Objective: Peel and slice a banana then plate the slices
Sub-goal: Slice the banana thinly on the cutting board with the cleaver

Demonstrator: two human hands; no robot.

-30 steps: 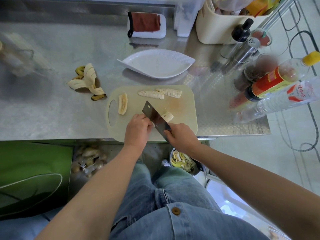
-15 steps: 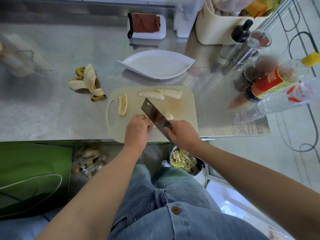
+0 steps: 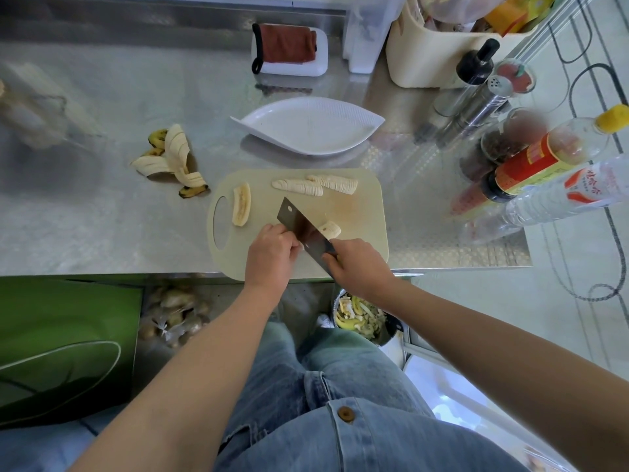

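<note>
Banana peel point(image 3: 172, 161) on the steel counter point(image 3: 85, 212), off the cutting board's point(image 3: 367, 212) left far corner. Halved banana piece point(image 3: 241, 204) by the board's handle hole. Left hand point(image 3: 270, 255) curled at near edge, fingers against the blade; what's under them is hidden. Two sliced rows point(image 3: 315, 185) at far edge. Cleaver point(image 3: 299, 229) tilted, right hand point(image 3: 357, 267) clenched on its handle. Banana stub point(image 3: 329, 229) just right of blade. White plate point(image 3: 308, 126) beyond the board.
</note>
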